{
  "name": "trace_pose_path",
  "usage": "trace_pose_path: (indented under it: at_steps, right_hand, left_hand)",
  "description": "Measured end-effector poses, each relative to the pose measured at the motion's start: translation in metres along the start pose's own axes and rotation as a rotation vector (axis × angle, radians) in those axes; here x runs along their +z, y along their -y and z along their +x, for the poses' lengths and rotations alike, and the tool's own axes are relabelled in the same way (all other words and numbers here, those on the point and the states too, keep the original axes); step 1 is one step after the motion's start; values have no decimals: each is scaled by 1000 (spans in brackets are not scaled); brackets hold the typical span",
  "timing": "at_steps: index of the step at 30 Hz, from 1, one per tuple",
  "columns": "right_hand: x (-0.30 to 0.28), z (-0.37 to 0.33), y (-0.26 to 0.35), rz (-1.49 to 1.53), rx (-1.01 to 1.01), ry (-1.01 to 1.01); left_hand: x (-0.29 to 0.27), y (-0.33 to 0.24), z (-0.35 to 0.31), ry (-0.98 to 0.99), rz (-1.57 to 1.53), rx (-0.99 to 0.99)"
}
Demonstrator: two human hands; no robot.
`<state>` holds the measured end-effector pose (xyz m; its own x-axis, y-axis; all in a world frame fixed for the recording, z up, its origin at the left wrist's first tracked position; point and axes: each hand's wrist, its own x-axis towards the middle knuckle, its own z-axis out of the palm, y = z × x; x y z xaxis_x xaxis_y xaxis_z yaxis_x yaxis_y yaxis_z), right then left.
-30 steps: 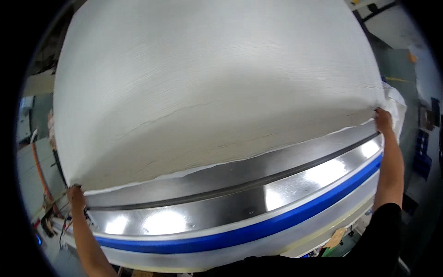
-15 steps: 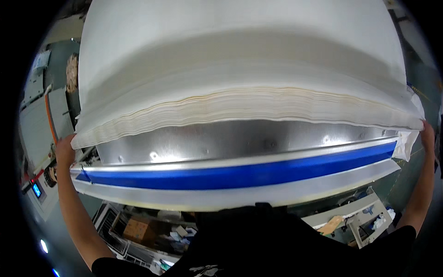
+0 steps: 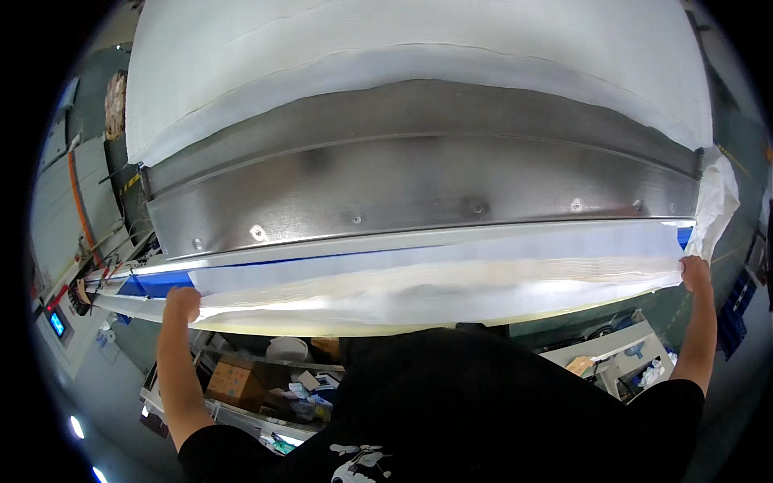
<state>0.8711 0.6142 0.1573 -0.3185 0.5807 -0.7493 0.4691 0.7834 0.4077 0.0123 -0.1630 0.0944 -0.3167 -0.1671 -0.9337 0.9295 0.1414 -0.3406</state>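
The white cloth [image 3: 435, 283] lies long and thin from left to right across the lower middle of the frame, its right end a bit higher than its left. The left hand [image 3: 183, 303], at the lower left, has curled fingers and pinches the left end. The right hand [image 3: 696, 274], at the right, pinches the right end. The forearms [image 3: 175, 362] reach up, wide apart. The cloth has soft folds and thin, creamy lines. Above it is a shiny metal plate [image 3: 419, 181].
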Motion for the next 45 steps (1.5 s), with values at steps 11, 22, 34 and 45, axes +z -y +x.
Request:
trace_pose_path:
  at_steps: [11,22,34,45]
  right_hand:
    - [95,22,-30,-34,59,52]
    - [10,40,74,96,-57,430]
    - [-60,61,178,443,-199,471]
    - [-64,72,238,167,-393,230]
  left_hand:
    - [3,-2,28,-108,-90,-295]
    - [60,73,76,-896,-501,-511]
    - [-41,-19,16,-784,-788,-370]
    - [13,-26,64,-1011,-1231,-472]
